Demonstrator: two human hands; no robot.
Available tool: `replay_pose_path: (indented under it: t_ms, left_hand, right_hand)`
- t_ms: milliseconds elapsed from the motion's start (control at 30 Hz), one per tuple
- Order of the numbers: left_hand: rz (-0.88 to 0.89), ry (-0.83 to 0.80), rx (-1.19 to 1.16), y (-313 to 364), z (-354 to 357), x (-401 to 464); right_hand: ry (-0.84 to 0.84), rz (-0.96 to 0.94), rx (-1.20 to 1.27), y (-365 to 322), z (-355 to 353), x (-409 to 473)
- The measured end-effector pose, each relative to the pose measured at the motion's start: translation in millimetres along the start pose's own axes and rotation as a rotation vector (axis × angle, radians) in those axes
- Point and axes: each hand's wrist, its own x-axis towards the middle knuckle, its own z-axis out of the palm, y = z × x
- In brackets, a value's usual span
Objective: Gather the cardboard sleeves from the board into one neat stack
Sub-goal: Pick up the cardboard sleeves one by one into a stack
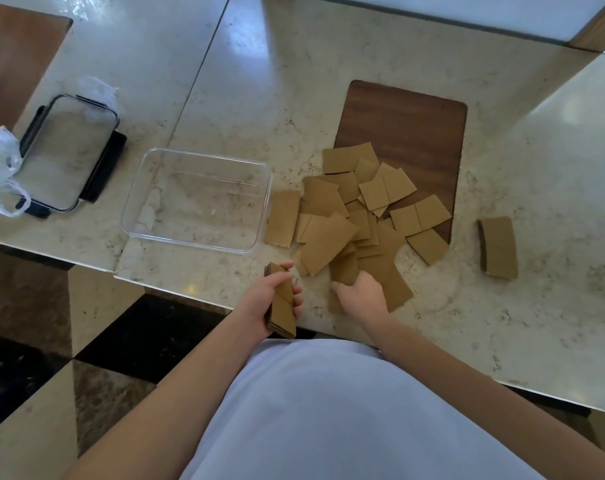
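Note:
Several flat brown cardboard sleeves point(349, 216) lie scattered in a loose heap over the near end of a dark wooden board point(412, 133) and onto the marble counter. My left hand point(270, 296) is shut on a small stack of sleeves point(283, 308), held upright near the counter's front edge. My right hand point(361, 294) rests on the nearest sleeves of the heap, fingers closed on one sleeve point(346, 271). A separate neat stack of sleeves point(498, 247) lies on the counter to the right of the board.
A clear plastic container point(197, 199) stands left of the heap. Its lid point(69, 150) and a crumpled plastic bag point(0, 168) lie further left. The counter's front edge point(176, 289) runs just before my hands, with tiled floor below.

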Motion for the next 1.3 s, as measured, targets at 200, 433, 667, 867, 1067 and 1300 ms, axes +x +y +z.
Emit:
replay_pose_path:
  t_ms: [200, 433, 667, 867, 1067, 1300]
  left_hand:
    - [-0.031, -0.044, 0.105, -3, 23, 8]
    - [0.011, -0.203, 0.301, -9, 59, 8]
    - [0.053, -0.3, -0.036, -5, 56, 7]
    - [0.038, -0.353, -0.145, 3, 55, -2]
    - [0.011, -0.402, -0.116, 4, 48, -1]
    - [0.059, -0.242, 0.023, -2, 61, 12]
  right_hand:
    - [-0.051, 0.167, 0.234, 8, -41, -15]
    - [-0.353, -0.208, 0.113, -14, -48, -44]
    - [0.16, -0.019, 0.008, -6, -84, 9]
    - [0.269, 0.066, -0.055, 9, -61, 38]
    - [0.303, 0.001, 0.172, 28, -60, 38]
    - [0.355, -0.096, 0.227, 33, -88, 3]
